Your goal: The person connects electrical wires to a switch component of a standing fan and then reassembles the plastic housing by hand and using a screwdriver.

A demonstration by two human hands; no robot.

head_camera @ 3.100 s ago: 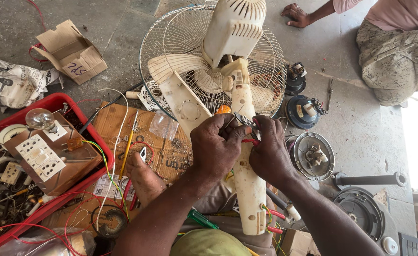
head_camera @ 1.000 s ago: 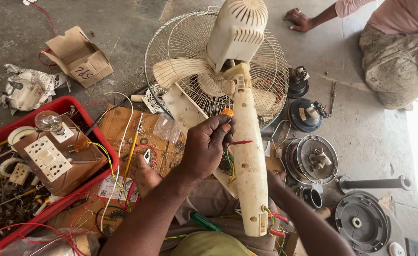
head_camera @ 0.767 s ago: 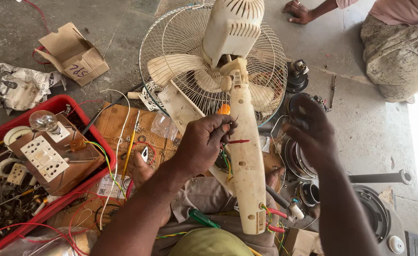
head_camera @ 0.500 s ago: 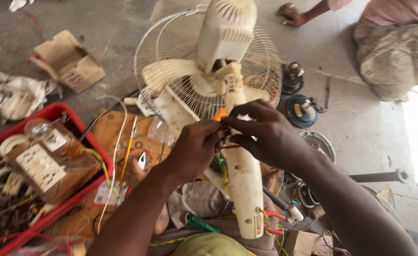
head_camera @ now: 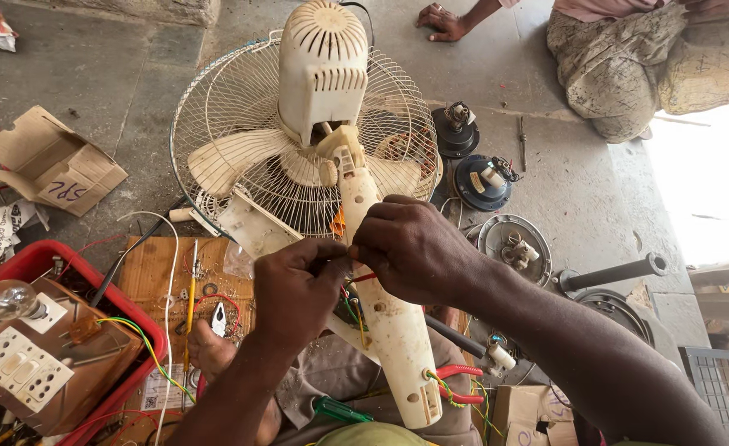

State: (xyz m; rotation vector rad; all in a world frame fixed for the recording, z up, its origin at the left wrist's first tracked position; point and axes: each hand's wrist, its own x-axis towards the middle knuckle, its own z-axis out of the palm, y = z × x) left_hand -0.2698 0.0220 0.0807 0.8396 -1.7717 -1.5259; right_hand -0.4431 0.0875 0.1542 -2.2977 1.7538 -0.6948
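Observation:
A cream table fan lies across my lap, its motor housing and wire grille pointing away and its long stem towards me. My left hand and my right hand meet at the stem's left side, fingertips pinched together on thin wires. A red wire and green and yellow ones run out below the fingers. What lies between the fingertips is hidden by the fingers.
A red crate at the left holds a switch board and a bulb. A wooden board with wires lies beside it. Fan motors and a metal pipe lie at the right. Another person sits beyond.
My right hand swung out to the right over the motors, then came back to the stem and joined my left hand at the wires. The left hand stayed on the stem.

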